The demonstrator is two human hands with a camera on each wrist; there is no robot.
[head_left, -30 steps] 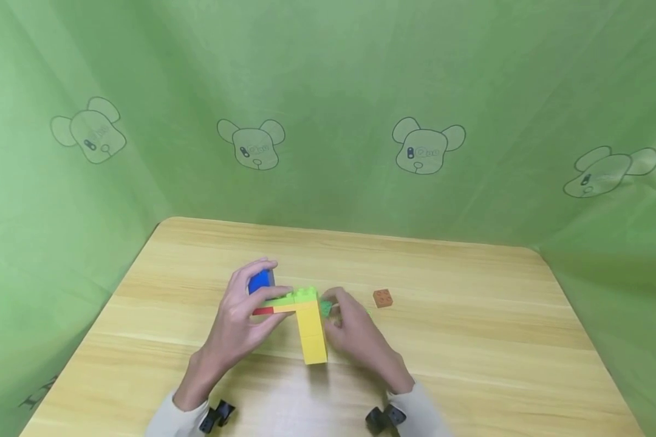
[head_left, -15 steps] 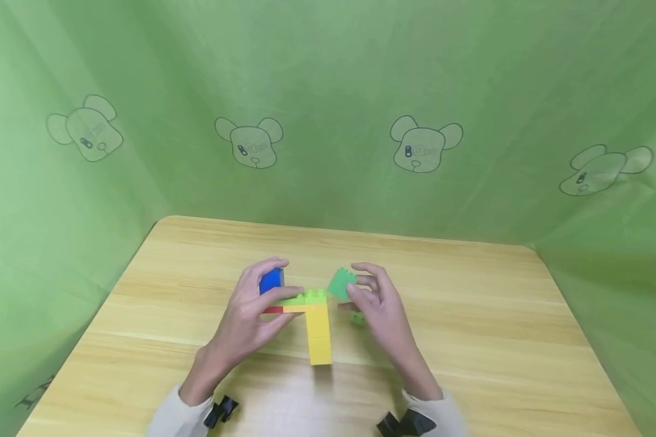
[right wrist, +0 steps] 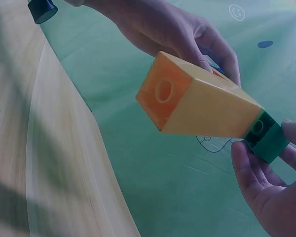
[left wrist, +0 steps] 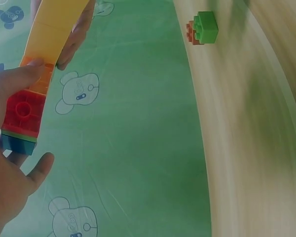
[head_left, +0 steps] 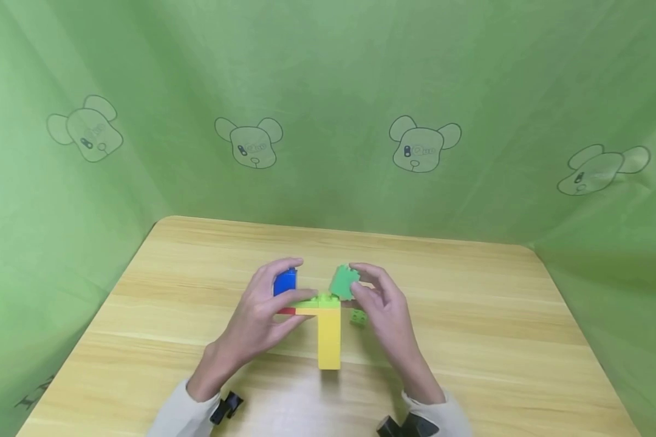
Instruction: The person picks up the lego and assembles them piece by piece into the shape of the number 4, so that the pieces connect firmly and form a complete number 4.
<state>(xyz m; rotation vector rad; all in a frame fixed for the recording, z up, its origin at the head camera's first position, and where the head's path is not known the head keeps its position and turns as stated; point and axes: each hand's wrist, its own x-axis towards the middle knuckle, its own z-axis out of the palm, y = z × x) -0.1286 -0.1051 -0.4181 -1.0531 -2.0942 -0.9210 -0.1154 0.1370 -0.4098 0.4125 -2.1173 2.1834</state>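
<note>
My left hand (head_left: 256,311) grips a built piece of toy building bricks, held above the table. Lime green bricks (head_left: 328,301) run along its top, and a blue brick (head_left: 285,281) stands at the left end. Underneath show a red brick (left wrist: 22,109) and an orange brick (left wrist: 45,79). Yellow bricks (head_left: 329,340) hang down at the right end. Between thumb and fingers, my right hand (head_left: 385,303) pinches a green brick (head_left: 344,283), tilted at the top right corner of the piece. Whether the two touch is hard to tell.
On the wooden table (head_left: 486,340) a loose light green brick (head_left: 358,317) lies below the right hand. An orange-brown brick (left wrist: 189,33) sits beside it in the left wrist view. Green cloth (head_left: 328,73) with bear drawings hangs behind and at both sides.
The right hand has raised the green brick from beside the yellow bricks to the top right corner of the built piece. The left hand has shifted right with the piece.
</note>
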